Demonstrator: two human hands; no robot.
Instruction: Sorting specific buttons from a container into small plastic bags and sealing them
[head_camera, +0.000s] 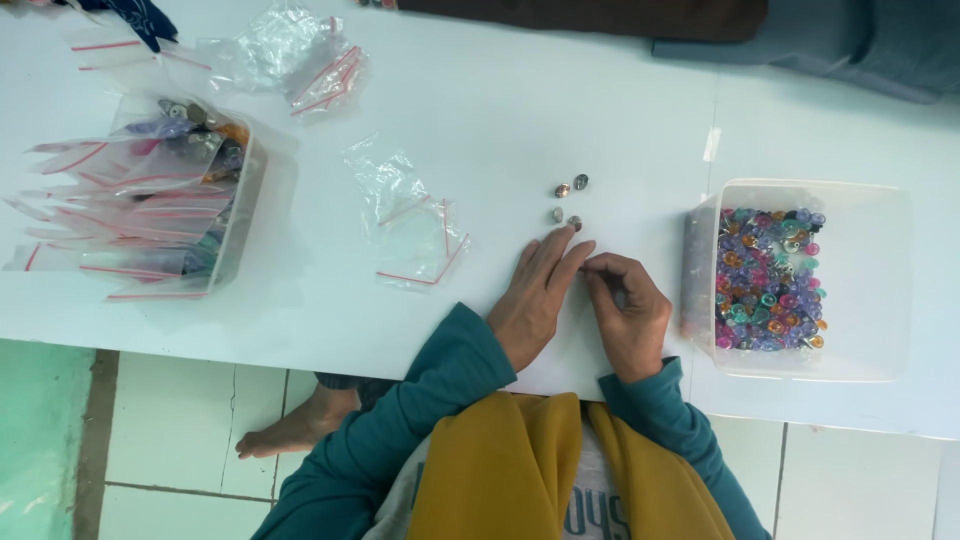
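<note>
Resting flat on white table (480, 120): left hand (535, 300), fingers together touching four small metallic beads (568, 202); right hand (628, 315), fingertips pinched, contents indiscernible; tub of coloured beads (770, 280) beside it.

Right hand (628, 312) fingertips curled under, contents hidden, small metal pcs (569, 200) too tiny to ID, dark cloth (580, 15) cut off at tabletop far edge.

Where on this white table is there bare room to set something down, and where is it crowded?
Bare patches: the table between the top bags and the right tub of coloured beads, and the strip between the loose bags and the bag-filled left tub. Crowded: around the four small pieces, where the left hand and right hand rest.
</note>
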